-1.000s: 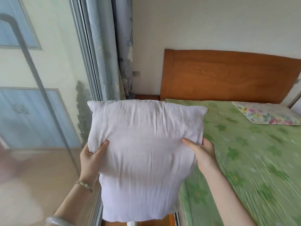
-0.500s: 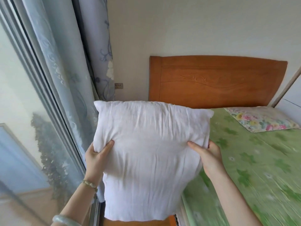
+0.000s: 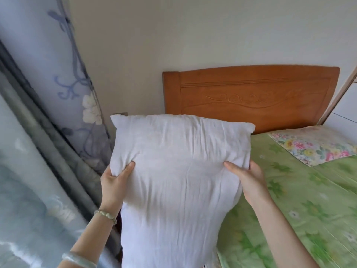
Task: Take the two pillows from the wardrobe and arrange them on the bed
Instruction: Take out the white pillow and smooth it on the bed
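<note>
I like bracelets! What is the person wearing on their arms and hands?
The left hand has a pale green bead bracelet at the wrist and a pale smooth bangle further up. The right hand and arm are bare. No sleeves show.

The plain white fabric pillow [image 3: 179, 182] hides the green floral bed's [image 3: 301, 190] near-left corner; its own bottom edge is cut off.

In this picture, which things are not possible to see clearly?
Head view:
- Left part of the bed and headboard: hidden behind the white pillow.
- Fingers of left hand and right hand: behind the pillow.
- Floral pillow: cut off by the right edge.
- Wardrobe: not identifiable.
</note>
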`<action>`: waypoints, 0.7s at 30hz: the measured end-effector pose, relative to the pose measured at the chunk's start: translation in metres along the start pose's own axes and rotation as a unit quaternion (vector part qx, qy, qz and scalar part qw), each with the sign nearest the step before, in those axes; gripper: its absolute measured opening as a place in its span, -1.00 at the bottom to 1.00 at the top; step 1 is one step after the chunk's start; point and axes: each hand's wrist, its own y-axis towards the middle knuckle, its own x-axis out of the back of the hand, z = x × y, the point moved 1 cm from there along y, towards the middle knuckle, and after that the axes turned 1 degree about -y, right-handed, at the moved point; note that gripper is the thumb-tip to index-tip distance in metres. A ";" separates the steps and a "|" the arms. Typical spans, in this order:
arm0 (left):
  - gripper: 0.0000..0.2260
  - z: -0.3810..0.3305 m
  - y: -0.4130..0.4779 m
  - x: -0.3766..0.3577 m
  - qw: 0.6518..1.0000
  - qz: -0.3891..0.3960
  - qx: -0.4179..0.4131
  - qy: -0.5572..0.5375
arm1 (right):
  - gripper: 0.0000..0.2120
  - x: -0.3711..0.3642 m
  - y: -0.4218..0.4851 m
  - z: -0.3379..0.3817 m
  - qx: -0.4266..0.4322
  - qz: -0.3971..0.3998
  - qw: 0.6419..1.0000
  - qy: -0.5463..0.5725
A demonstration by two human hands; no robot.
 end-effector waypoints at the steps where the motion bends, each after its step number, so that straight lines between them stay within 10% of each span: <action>1: -0.83 0.006 0.019 -0.010 1.000 0.009 0.001 0.001 | -0.69 -0.003 0.017 0.001 -0.002 -0.002 1.000 0.005; 21: -0.78 0.116 0.308 -0.316 0.959 0.264 0.105 0.020 | -0.74 0.015 0.260 -0.023 0.003 -0.289 0.957 -0.028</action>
